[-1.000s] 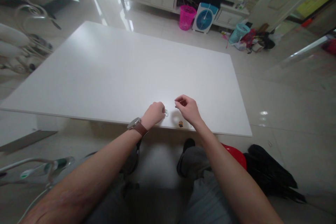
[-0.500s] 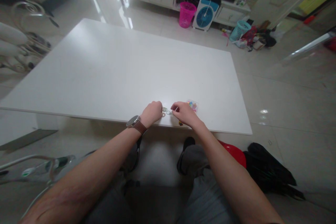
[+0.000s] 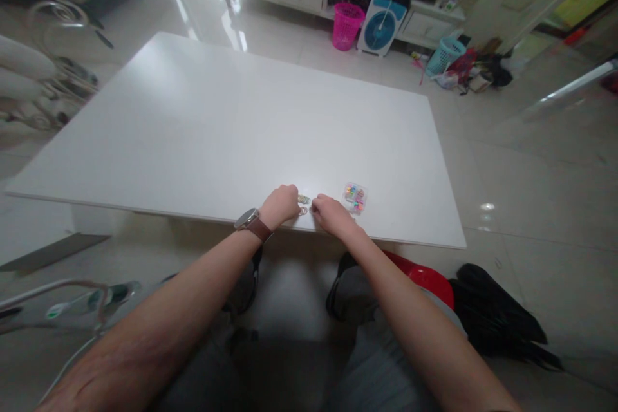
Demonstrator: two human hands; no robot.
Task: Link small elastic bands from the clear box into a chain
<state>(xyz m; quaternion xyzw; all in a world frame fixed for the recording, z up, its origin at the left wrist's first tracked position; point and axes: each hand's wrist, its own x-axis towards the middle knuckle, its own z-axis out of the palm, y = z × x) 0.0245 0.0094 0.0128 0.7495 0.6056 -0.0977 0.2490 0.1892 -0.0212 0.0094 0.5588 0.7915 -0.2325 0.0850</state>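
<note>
My left hand point(image 3: 282, 204), a brown-strapped watch on its wrist, is curled with its fingers pinched on small coloured paper clips point(image 3: 303, 201) near the front edge of the white table point(image 3: 232, 122). My right hand point(image 3: 328, 214) is also curled, its fingertips meeting the clips from the right. What each pinch holds is too small to name for certain. A small clear box of coloured clips point(image 3: 355, 197) lies just right of my right hand.
A red stool point(image 3: 425, 277) and a black bag point(image 3: 497, 322) sit on the floor to my right. Beyond the table stand a pink basket point(image 3: 347, 26), a blue fan point(image 3: 379, 28) and a teal basket point(image 3: 445, 56) by a low white cabinet.
My right hand has dropped from a raised pinch and moved left to meet my left hand at the clips, uncovering the clear box. My left hand has barely moved.
</note>
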